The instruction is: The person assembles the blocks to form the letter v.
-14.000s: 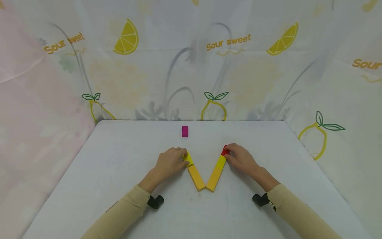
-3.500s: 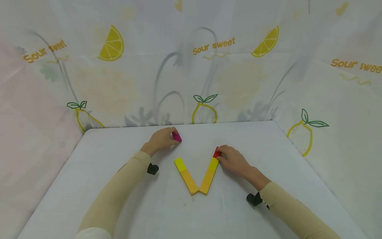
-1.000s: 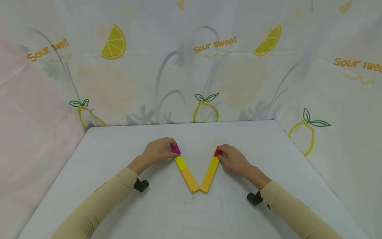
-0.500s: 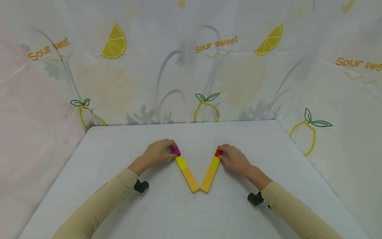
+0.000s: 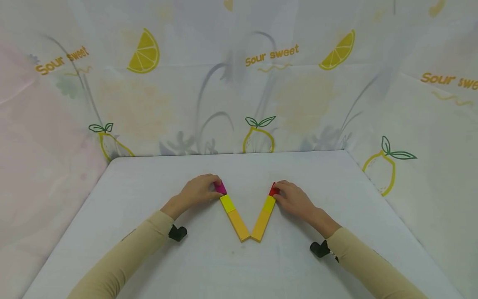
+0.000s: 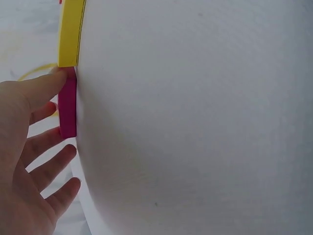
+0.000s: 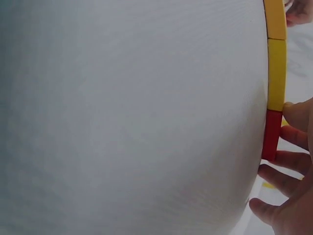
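My left hand (image 5: 198, 191) pinches a magenta block (image 5: 220, 187) by its ends, thumb at the near end. This block lies at the far end of a yellow block (image 5: 227, 203), and in the left wrist view the magenta block (image 6: 68, 110) and yellow block (image 6: 71, 36) sit end to end. An orange block (image 5: 238, 226) continues that row toward me. On the other side, my right hand (image 5: 296, 199) holds a red block (image 5: 274, 189) against a second yellow block (image 5: 269, 204), followed by another orange block (image 5: 261, 226). Both rows meet at their near ends, forming a V.
The blocks lie on a white-covered table (image 5: 284, 265). Behind it hangs a pale curtain (image 5: 209, 104) with lemon prints. Black wrist-camera mounts stick out beneath the left cuff (image 5: 177, 233) and the right one (image 5: 320, 249).
The magenta block stood alone at the back; my left hand took it and brought it forward to the left yellow block's far end. My right hand stays on the red block.
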`<state>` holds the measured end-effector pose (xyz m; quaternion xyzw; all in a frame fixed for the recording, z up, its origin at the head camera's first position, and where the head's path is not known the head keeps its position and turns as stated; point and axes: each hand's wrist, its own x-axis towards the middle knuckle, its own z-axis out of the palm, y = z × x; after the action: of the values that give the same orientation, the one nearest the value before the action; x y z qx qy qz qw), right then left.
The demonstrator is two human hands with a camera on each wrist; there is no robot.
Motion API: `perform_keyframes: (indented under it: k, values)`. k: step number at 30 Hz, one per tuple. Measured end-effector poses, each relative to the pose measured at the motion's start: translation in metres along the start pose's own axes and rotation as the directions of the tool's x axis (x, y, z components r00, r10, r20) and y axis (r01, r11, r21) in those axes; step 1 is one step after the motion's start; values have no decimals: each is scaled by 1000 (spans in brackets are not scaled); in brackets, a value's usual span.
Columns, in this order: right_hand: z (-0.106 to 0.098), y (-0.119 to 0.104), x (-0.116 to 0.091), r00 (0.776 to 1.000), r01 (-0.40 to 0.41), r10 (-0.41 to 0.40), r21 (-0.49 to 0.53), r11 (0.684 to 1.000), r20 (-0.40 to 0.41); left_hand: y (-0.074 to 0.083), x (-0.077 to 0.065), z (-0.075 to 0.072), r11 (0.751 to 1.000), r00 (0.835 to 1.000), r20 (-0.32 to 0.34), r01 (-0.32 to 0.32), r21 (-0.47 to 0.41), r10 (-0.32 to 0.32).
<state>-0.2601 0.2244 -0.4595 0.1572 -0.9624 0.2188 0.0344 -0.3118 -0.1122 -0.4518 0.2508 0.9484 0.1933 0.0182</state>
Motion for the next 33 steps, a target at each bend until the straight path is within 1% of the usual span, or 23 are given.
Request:
perform_keyframes:
  k: [7, 15, 23, 33]
  values:
    - [3, 2, 0, 1000, 9, -9, -1, 1000, -1, 0, 0, 0, 1000, 1000, 2, -2, -10, 2]
    - [3, 2, 0, 1000, 12, -12, -7, 1000, -7, 4, -3, -1, 999, 1000, -9, 6, -50, -6]
    - [1, -1, 0, 1000, 8, -8, -2, 1000, 0, 6, -6, -1, 999, 1000, -8, 22, -46, -22]
    - [0, -1, -2, 1000, 23, -23, -7, 1000, -12, 4, -7, 4, 999, 999, -11, 35, -39, -35]
